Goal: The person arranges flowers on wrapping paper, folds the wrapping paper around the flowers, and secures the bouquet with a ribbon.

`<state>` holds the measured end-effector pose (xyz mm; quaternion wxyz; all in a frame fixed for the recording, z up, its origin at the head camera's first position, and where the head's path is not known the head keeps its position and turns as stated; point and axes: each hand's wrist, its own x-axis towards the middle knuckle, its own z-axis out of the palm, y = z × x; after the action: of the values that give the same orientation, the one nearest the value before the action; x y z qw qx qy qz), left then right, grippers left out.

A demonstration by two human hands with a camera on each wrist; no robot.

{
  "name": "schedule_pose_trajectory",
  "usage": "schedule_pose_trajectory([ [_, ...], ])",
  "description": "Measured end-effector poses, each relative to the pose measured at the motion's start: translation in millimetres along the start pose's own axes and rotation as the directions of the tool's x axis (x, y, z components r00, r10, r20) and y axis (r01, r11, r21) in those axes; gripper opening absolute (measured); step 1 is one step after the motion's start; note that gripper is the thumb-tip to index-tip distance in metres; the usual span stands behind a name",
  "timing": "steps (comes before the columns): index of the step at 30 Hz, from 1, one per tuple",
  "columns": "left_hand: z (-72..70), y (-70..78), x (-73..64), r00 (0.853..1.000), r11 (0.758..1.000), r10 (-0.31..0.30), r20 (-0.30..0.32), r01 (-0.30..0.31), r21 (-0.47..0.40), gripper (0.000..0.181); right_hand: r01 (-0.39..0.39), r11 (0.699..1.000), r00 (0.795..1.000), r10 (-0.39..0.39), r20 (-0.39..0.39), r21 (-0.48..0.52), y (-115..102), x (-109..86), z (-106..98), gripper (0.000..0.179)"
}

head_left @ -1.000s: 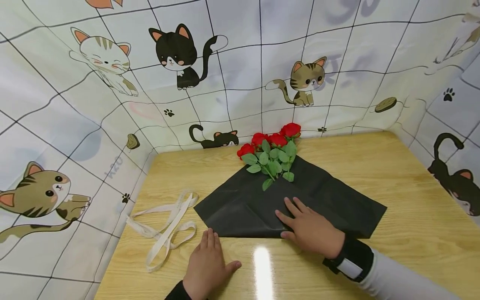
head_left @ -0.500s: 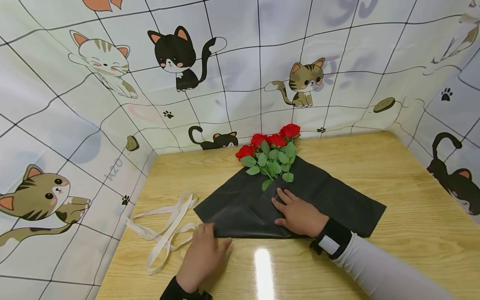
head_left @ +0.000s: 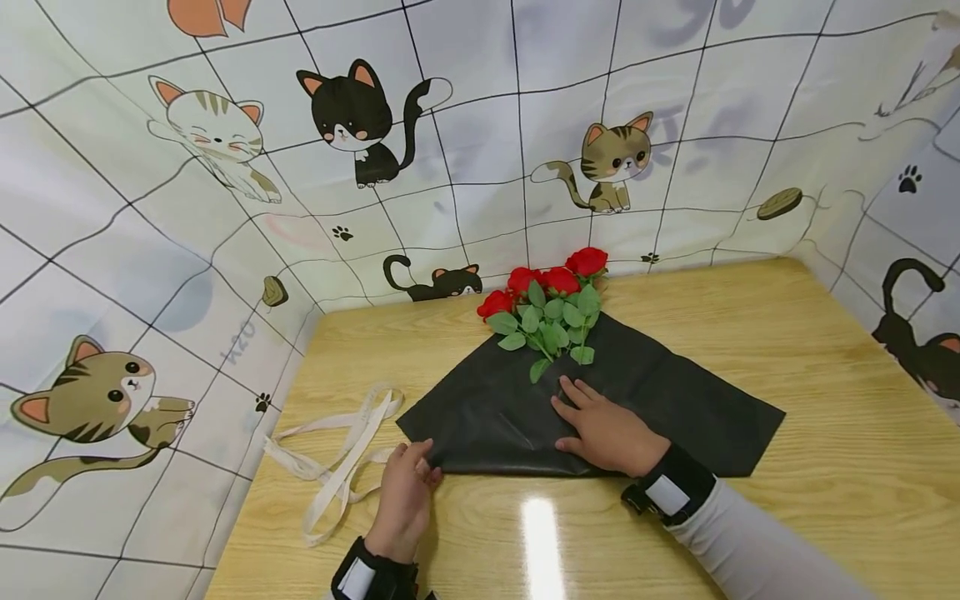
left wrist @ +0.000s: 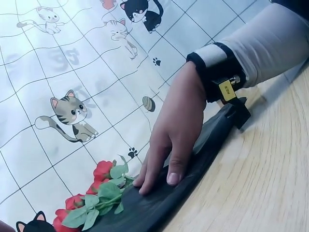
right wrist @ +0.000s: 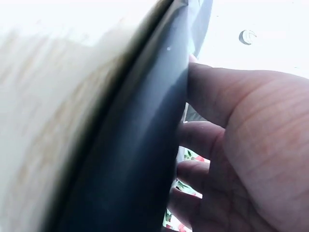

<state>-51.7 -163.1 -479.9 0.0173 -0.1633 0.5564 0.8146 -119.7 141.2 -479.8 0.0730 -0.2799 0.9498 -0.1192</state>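
pressing the black sheet (head_left: 690, 400) onto the table (head_left: 757, 325), the right hand (head_left: 611, 433) lies with fingers nearly straight, gripping nothing. at the sheet's near left corner, the left hand (head_left: 407, 496) has bent fingers; whether they pinch it, i cannot tell. red roses (head_left: 561, 282) lie at the sheet's far edge. the sheet looks light, thin and pliable, likely to crease, so its corner seems best held gently by fingertips.
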Motion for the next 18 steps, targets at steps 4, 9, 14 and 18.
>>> schedule_pose_trajectory([
  [4, -0.9, -10.1, 0.5, 0.994, 0.998, -0.053, 0.099, 0.049, 0.045, 0.011, 0.020, 1.000, 1.000, -0.020, -0.022, -0.012, 0, -3.0, -1, 0.068],
  [9, 14.5, -19.9, -4.8, 0.975, 0.987, -0.118, 0.187, 0.093, 0.134, 0.032, 0.034, 0.999, 0.999, -0.034, -0.029, -0.010, 0, -4.7, -4, 0.067],
  [14, 54.4, -37.3, -10.8, 0.971, 0.978, -0.098, 0.219, 0.053, 0.203, 0.048, 0.025, 1.000, 0.999, -0.025, -0.039, -0.003, 1, -5.4, -4, 0.063],
  [18, 85.4, -52.3, -5.9, 0.985, 0.923, -0.036, 0.170, -0.033, 0.383, 0.048, 0.035, 0.999, 0.997, -0.036, -0.065, -0.022, 2, -4.6, -2, 0.058],
])
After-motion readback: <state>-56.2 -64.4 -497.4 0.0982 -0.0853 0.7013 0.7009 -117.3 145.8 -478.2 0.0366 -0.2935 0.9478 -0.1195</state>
